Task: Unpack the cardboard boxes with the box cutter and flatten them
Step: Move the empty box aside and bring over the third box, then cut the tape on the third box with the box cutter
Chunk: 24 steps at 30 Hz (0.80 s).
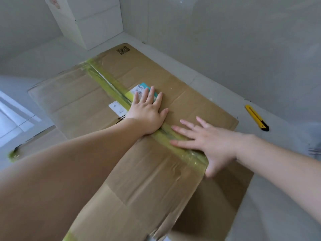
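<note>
The cardboard box lies collapsed on the pale floor, spread out wide in front of me, with its far corner near the wall. It looks nearly flat already, though the near flaps at the bottom edge lift a little and overlap. So I judge that I am in the flattening step, pressing the panels down, with the cutting on this one done.

A strip of yellow-green tape runs along the middle seam from the far left toward me. My left hand rests flat on the cardboard, fingers straight and spread, palm on the seam and fingertips over a white and teal shipping label. My right hand is open too, fingers splayed across the tape nearer to me, gripping nothing.

A white box stands upright in the far corner, apart from the flattened one.

The box cutter, yellow with a black end, lies on the floor to my right, well apart from both hands and just off the cardboard's edge.

Next I likely need to press the raised near flaps down, then reach right for the cutter if another box waits.
</note>
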Each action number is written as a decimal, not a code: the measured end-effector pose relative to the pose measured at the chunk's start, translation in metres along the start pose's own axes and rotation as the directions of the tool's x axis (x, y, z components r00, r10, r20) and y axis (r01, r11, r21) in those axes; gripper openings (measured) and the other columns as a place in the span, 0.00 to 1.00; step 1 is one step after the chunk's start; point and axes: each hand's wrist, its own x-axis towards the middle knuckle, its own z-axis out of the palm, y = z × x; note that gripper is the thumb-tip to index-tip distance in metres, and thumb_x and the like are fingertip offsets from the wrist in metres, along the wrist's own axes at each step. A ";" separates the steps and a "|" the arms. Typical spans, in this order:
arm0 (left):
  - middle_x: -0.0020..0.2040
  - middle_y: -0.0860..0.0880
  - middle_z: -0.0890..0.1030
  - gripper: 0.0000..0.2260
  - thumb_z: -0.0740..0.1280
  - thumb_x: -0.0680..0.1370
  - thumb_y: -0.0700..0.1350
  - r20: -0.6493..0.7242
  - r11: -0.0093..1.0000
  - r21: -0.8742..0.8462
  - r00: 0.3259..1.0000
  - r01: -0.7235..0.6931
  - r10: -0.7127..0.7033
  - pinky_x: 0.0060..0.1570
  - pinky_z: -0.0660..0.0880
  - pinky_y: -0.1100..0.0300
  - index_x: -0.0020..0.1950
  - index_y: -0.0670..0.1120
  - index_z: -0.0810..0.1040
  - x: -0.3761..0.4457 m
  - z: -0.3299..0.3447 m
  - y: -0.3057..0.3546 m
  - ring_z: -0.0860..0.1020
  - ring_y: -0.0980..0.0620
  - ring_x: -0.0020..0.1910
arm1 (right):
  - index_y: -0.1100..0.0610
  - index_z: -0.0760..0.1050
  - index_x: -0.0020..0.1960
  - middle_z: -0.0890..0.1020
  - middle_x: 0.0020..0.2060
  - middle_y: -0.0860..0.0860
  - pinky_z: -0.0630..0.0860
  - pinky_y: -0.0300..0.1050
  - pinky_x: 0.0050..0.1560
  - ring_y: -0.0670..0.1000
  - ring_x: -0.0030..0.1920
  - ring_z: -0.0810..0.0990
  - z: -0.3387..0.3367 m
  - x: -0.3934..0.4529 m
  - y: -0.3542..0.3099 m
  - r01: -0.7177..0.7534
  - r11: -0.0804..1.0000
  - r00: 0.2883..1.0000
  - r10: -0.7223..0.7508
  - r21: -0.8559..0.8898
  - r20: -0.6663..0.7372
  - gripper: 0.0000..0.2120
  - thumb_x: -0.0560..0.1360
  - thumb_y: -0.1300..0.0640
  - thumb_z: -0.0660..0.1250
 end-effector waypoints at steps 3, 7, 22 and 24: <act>0.78 0.45 0.42 0.30 0.42 0.79 0.63 -0.005 1.000 -0.017 1.000 0.017 -0.018 0.73 0.37 0.46 0.78 0.50 0.47 0.015 0.001 0.019 0.39 0.46 0.76 | 0.30 0.28 0.68 0.30 0.74 0.46 0.35 0.63 0.72 0.50 0.74 0.30 -0.002 -0.014 0.031 -0.158 0.987 0.987 0.157 0.011 0.033 0.55 0.61 0.38 0.69; 0.78 0.45 0.43 0.31 0.41 0.78 0.63 -0.029 0.994 -0.018 0.994 -0.109 0.108 0.73 0.38 0.47 0.78 0.50 0.49 0.017 0.006 0.055 0.39 0.48 0.76 | 0.36 0.35 0.74 0.36 0.76 0.48 0.38 0.57 0.74 0.51 0.76 0.38 0.007 -0.035 0.047 -0.298 0.951 0.954 0.297 0.075 0.033 0.48 0.69 0.47 0.68; 0.78 0.49 0.53 0.30 0.44 0.77 0.63 -0.067 0.982 -0.010 0.980 -0.189 0.188 0.73 0.43 0.47 0.76 0.52 0.55 0.100 0.011 0.206 0.47 0.50 0.76 | 0.59 0.72 0.57 0.74 0.60 0.58 0.73 0.47 0.52 0.60 0.58 0.74 0.177 -0.117 0.181 -0.771 0.432 0.527 0.845 0.468 0.088 0.11 0.77 0.59 0.58; 0.78 0.50 0.54 0.29 0.45 0.77 0.63 -0.092 0.984 0.001 0.980 -0.179 0.179 0.73 0.44 0.48 0.76 0.53 0.57 0.100 0.013 0.205 0.48 0.51 0.76 | 0.59 0.72 0.60 0.74 0.60 0.58 0.72 0.45 0.49 0.60 0.57 0.75 0.195 -0.115 0.196 -0.783 0.371 0.486 0.866 0.498 0.118 0.13 0.76 0.61 0.58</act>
